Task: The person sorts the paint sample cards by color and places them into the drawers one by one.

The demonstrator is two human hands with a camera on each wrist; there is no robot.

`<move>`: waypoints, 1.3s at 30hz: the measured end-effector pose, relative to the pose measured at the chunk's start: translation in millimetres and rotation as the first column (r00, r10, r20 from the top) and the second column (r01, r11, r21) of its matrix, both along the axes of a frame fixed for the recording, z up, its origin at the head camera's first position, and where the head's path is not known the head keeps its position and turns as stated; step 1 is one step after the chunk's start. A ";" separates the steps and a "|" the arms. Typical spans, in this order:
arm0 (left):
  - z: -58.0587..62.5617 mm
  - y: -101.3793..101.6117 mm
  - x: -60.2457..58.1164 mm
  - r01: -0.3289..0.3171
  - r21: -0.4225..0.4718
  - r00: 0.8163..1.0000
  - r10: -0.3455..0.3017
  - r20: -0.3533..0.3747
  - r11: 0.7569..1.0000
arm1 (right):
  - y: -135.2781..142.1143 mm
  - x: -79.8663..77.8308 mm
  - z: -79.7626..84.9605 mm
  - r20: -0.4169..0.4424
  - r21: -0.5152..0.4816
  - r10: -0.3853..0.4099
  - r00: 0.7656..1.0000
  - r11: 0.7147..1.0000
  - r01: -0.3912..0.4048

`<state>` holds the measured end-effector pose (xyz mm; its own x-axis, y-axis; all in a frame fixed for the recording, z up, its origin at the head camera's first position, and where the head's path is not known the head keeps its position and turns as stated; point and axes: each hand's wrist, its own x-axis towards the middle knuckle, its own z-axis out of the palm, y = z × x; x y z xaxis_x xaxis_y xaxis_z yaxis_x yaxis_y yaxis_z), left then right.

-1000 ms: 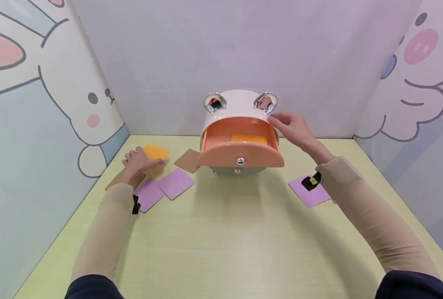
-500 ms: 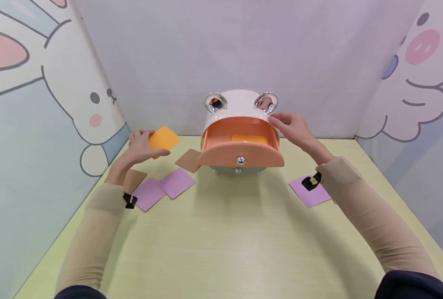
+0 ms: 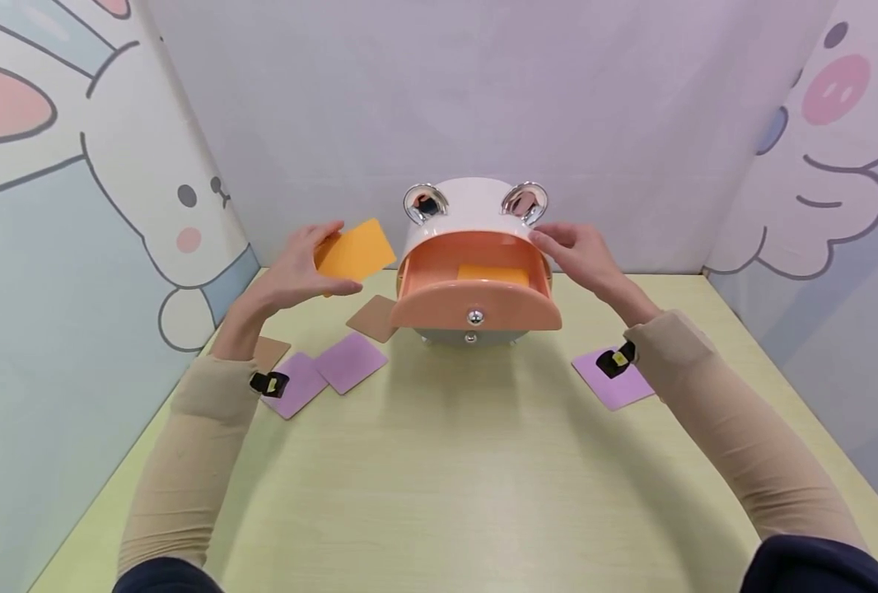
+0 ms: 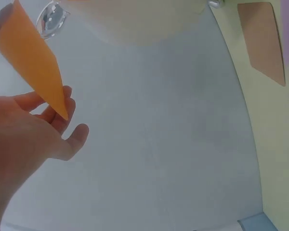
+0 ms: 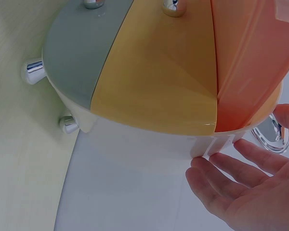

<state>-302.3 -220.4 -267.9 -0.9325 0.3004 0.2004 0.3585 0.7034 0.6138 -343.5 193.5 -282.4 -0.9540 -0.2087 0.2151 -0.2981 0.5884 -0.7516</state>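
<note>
My left hand [image 3: 291, 272] holds an orange card [image 3: 361, 251] between thumb and fingers, raised just left of a small white cabinet [image 3: 476, 204] with silver ears. The left wrist view shows the same card [image 4: 33, 57] edge-tilted against the fingers. The cabinet's top drawer [image 3: 435, 311], salmon-coloured with a silver knob, is pulled out and contains another orange card [image 3: 492, 273]. My right hand [image 3: 587, 257] rests its fingertips on the cabinet's right side. In the right wrist view its fingers [image 5: 231, 180] touch the white casing, beside closed yellow [image 5: 159, 72] and grey-green [image 5: 82, 53] drawers.
Two purple cards [image 3: 350, 362] and two brown cards [image 3: 372, 319] lie on the table at left, one brown card partly behind the left wrist. Another purple card [image 3: 609, 387] lies under the right wrist. Walls with cartoon animals stand at both sides and a plain wall behind.
My left hand has lifted the orange card from the table at the left and carried it up and right towards the drawer. The right hand and the cabinet have stayed put.
</note>
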 end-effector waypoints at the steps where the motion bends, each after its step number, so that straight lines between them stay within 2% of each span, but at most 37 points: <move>1: 2.4 3.1 0.2 0.018 0.008 1.000 -0.018 -0.008 1.000 | -0.1 0.1 0.1 0.000 -0.002 0.002 1.000 1.000 -0.002; 8: 16.1 29.3 0.7 0.136 0.065 0.990 -0.134 -0.042 0.989 | -0.3 0.2 0.1 0.005 -0.009 0.005 1.000 1.000 -0.005; 18: 29.6 65.3 -3.3 0.239 0.080 0.971 -0.235 -0.053 0.968 | -0.6 0.3 0.5 0.003 -0.009 0.000 1.000 1.000 0.001; 29: 36.0 90.0 -6.3 0.319 0.062 0.947 -0.316 -0.053 0.946 | -1.9 1.3 1.5 0.015 -0.004 0.003 1.000 1.000 -0.003; 39: 39.3 102.1 -5.3 0.353 0.007 0.935 -0.352 -0.037 0.936 | -2.8 2.9 2.6 0.011 -0.010 0.007 1.000 1.000 -0.007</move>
<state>-307.7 -118.3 -228.6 -0.7595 0.6056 0.2373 0.6033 0.5195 0.6051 -340.7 190.6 -279.8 -0.9549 -0.2133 0.2068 -0.2940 0.5786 -0.7608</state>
